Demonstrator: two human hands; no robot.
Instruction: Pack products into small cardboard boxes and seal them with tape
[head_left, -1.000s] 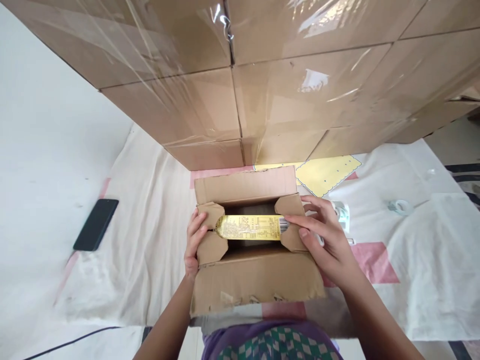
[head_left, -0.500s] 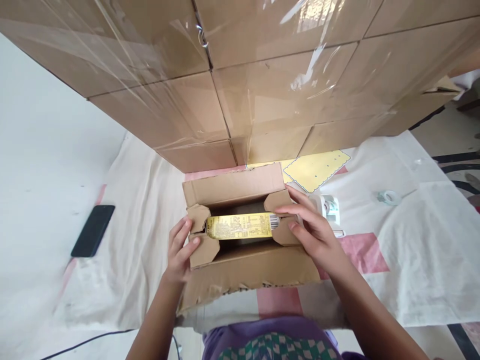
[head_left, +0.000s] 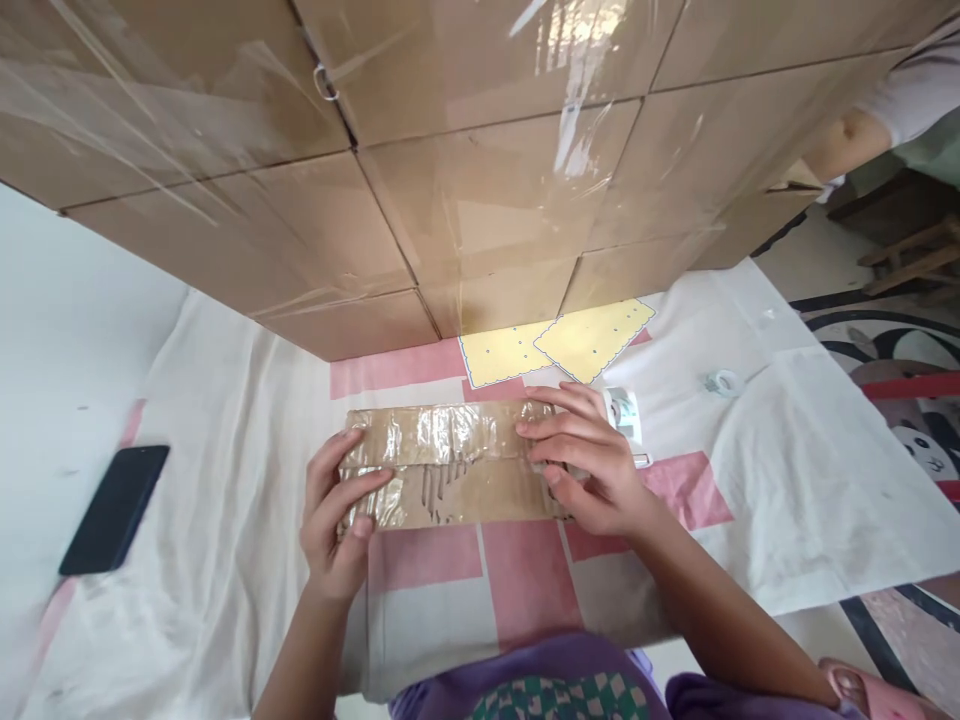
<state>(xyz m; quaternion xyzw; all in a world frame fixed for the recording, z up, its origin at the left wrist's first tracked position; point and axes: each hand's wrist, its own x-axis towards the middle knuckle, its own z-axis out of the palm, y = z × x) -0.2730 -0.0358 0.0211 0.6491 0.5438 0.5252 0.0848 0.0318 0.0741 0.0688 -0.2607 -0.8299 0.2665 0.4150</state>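
A small cardboard box [head_left: 450,465] lies on the cloth in front of me with its long top flaps folded shut. Old shiny tape covers the flaps. My left hand [head_left: 334,520] grips the box's left end, fingers curled over the top. My right hand [head_left: 581,455] presses down on the right end of the flaps, fingers flat and together. The yellow packet inside is hidden.
A wall of plastic-wrapped cartons [head_left: 465,150] rises just behind the box. A tape dispenser [head_left: 626,415] sits by my right hand, two yellow sheets [head_left: 559,345] behind it, a tape roll [head_left: 721,381] further right. A black phone [head_left: 112,508] lies far left. Another person's arm [head_left: 855,140] shows top right.
The open box with the yellow packet showing now has its long flaps folded shut under both hands. The view has swung to the right.
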